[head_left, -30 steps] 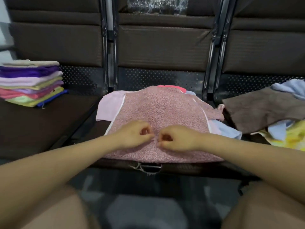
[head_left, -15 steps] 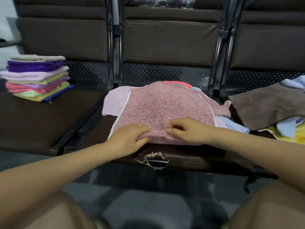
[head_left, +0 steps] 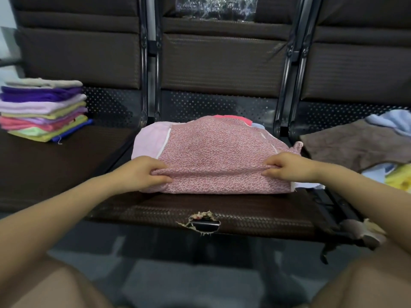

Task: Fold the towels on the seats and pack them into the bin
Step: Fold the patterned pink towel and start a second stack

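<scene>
1. The pink speckled towel (head_left: 213, 152) lies spread on the middle seat (head_left: 244, 210), directly ahead of both my hands. Its long axis runs side to side, from one hand to the other, and its near edge is doubled into a raised fold.
2. My left hand (head_left: 142, 172) pinches that fold at its left end, fingers curled over the top and thumb tucked beneath.
3. My right hand (head_left: 287, 166) pinches the same fold at its right end in the same way. Both hands sit about equally near the towel, so neither has the advantage.
4. I judge the coming move to be a fold away from me: the free cloth lies beyond my knuckles, so the pinched edge should travel forward, kept parallel to the far edge.
5. Under the towel, paler pink, coral and light blue cloth peeks out past my fingertips and beside my right hand.
6. Well off to my left stands a stack of folded towels (head_left: 44, 110); to my right, a brown towel (head_left: 355, 143) lies over a loose heap.
7. I see no bin.
</scene>
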A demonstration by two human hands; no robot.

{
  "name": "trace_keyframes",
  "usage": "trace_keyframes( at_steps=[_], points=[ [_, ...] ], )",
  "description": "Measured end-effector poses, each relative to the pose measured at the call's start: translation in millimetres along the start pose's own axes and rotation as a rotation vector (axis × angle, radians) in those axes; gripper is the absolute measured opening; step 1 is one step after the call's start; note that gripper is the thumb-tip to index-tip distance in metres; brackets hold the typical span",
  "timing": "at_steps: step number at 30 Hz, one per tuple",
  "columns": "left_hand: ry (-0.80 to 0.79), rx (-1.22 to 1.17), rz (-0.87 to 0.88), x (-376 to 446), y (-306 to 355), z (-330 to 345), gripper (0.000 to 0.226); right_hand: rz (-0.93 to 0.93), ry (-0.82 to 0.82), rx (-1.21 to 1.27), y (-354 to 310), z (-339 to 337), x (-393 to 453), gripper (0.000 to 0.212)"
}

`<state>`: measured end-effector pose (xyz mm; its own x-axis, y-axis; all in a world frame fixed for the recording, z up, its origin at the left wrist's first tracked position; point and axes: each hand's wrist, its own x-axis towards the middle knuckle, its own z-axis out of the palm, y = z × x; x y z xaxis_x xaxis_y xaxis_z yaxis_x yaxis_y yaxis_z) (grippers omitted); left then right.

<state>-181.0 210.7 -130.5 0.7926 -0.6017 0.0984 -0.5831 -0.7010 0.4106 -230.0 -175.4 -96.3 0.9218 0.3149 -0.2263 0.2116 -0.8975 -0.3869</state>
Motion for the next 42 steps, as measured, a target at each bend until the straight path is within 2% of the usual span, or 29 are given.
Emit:
trace_keyframes(
  at_steps=[3,5,7,8,10,12,13,14,15,16,18,20,26,30,34,36,39,42],
  points=[
    [0.042,-0.191,-0.126,-8.8,-11.9,-7.4,0.038,0.059,-0.028,0.104,11.5,1.9,-11.0,0.033],
    [0.069,-0.415,-0.202,-14.0,-14.0,-7.1,0.042,0.067,-0.02,0.205,13.4,2.6,-18.9,0.023],
    [0.105,-0.517,-0.246,-21.1,-7.4,-2.2,0.021,0.095,0.03,0.32,10.3,4.4,-28.3,0.017],
    [0.118,-0.535,-0.252,-25.2,-0.8,-0.1,0.013,0.122,0.051,0.359,8.5,4.9,-31.9,0.021],
    [0.145,-0.556,-0.26,-33.0,8.5,3.9,0.019,0.139,0.084,0.413,6.0,3.3,-37.5,0.041],
    [0.171,-0.601,-0.287,-42.3,15.6,4.5,0.019,0.086,0.079,0.546,4.9,0.8,-43.1,0.037],
    [0.181,-0.636,-0.301,-46.7,19.4,3.5,0.019,0.061,0.038,0.647,1.8,-0.5,-47.9,0.044],
    [0.187,-0.674,-0.312,-50.0,21.7,2.4,0.019,0.06,-0.017,0.712,1.5,-2.1,-51.5,0.059],
    [0.183,-0.691,-0.327,-51.7,22.3,2.6,0.019,0.063,-0.081,0.738,0.7,-3.1,-54.2,0.073],
    [0.168,-0.704,-0.347,-52.9,25.0,2.8,0.018,0.06,-0.139,0.734,-2.3,-3.9,-56.4,0.077],
    [0.144,-0.688,-0.383,-50.5,25.1,2.5,0.017,0.05,-0.193,0.696,-6.8,-8.0,-54.0,0.059],
    [0.155,-0.616,-0.418,-40.4,22.4,1.2,0.017,0.076,-0.116,0.666,-10.2,-15.2,-47.5,0.03],
    [0.242,-0.442,-0.469,24.2,8.1,-7.5,0.021,0.157,0.173,0.626,-9.4,-38.3,-15.1,0.009],
    [0.243,-0.353,-0.494,56.8,-7.2,-6.7,0.024,0.251,0.355,0.459,6.2,-34.5,20.9,0.013],
    [0.1,-0.199,-0.526,78.2,-22.2,10.1,0.021,0.359,0.271,0.203,28.4,-15.9,54.0,0.033],
    [0.022,-0.113,-0.506,85.0,-28.4,19.2,0.017,0.388,0.268,0.235,34.0,-10.6,65.9,0.031],
    [0.0,-0.012,-0.432,92.7,-35.5,25.4,0.007,0.416,0.268,0.318,41.0,-12.1,76.0,0.026],
    [0.013,-0.003,-0.388,94.8,-42.8,27.0,0.009,0.467,0.22,0.343,41.9,-16.3,76.0,0.034]
  ],
)
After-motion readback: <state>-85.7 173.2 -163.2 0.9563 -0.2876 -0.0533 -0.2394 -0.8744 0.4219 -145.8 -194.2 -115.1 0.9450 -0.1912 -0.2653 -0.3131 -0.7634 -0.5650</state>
